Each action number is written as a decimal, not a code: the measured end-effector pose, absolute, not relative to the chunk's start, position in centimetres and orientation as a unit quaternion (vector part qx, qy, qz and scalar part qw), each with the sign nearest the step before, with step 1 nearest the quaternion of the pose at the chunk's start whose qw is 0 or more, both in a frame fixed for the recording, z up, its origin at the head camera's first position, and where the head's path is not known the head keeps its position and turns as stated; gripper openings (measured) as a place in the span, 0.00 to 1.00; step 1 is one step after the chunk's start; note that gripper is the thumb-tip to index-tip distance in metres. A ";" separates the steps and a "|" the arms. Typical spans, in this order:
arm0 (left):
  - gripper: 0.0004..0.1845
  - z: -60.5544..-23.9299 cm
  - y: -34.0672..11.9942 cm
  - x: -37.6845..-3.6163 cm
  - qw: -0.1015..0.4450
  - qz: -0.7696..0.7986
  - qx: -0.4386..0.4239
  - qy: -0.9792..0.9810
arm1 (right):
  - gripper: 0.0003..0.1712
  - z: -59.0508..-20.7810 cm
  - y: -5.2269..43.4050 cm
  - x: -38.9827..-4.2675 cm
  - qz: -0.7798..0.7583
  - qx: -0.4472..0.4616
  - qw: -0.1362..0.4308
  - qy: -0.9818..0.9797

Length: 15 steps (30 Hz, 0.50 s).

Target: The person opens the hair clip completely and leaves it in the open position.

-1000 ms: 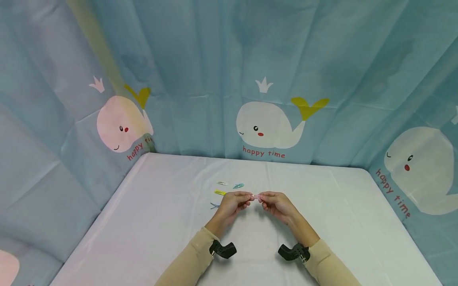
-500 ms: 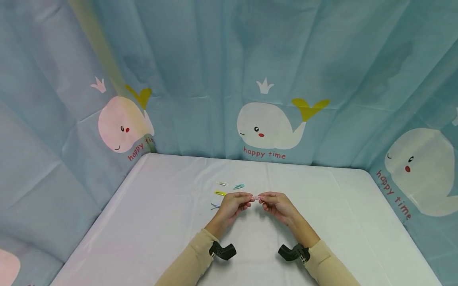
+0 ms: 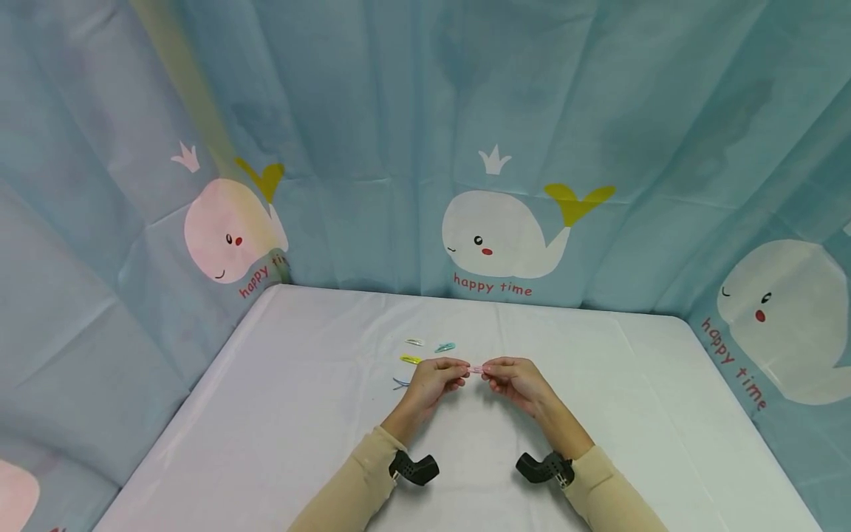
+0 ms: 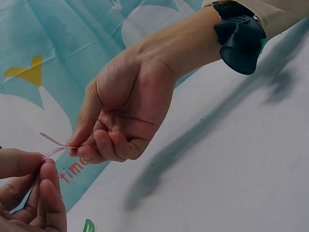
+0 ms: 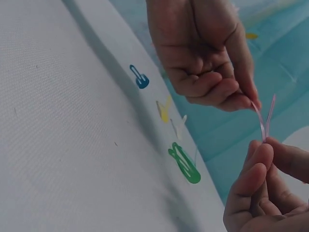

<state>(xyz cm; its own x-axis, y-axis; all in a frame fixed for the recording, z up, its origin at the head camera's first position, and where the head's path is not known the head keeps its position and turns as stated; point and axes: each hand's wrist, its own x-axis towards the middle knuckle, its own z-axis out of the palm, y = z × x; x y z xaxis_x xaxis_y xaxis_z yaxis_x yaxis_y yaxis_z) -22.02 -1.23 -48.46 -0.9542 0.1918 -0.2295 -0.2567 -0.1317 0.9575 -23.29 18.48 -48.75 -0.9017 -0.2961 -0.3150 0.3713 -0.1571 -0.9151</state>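
Room: a blue curtain [image 3: 372, 111] printed with white whales and the words "happy time" closes in the table on the far side and on both flanks.
Surface: a table [image 3: 279, 443] under a white cloth, its far corners rounded.
Pink clip [image 3: 476, 368]: held in the air above the table's middle, between the two hands. In the head view its long axis runs left to right. The wrist views show it sprung open, two thin arms meeting in a narrow V.
Left hand [image 3: 433, 379]: fingers curled in, thumb and forefinger pinching one end of the pink clip [image 4: 54, 145]; in the left wrist view this hand [image 4: 29, 193] fills the lower left corner.
Right hand [image 3: 513, 380]: fingers curled likewise, fingertips clamped on the other end of the pink clip [image 5: 264, 116]; in the right wrist view this hand [image 5: 265, 193] sits at the lower right, with the left hand [image 5: 207, 53] above it.
Other clips: four lie flat on the cloth just beyond and left of the left hand, apart from one another: a pale clip [image 3: 414, 342], a teal clip [image 3: 444, 347], a yellow clip [image 3: 410, 360] and a blue clip [image 3: 400, 383].
Sleeves: beige [image 3: 346, 491], with a black wrist mount [image 3: 414, 467] at each cuff.
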 end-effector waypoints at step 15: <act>0.11 -48.3 -1.3 -22.0 0.116 0.705 -0.014 0.699 | 0.04 -48.6 18.1 -23.3 -0.735 0.049 0.199 0.646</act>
<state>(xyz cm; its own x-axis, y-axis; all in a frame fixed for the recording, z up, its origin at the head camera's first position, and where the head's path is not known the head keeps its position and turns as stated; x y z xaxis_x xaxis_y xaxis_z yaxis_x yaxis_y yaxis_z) -22.03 -1.31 -48.31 -0.9728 0.1432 -0.1822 -0.1834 0.0048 0.9830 -23.28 18.15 -48.64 -0.9162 -0.2295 -0.3285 0.3552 -0.0858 -0.9308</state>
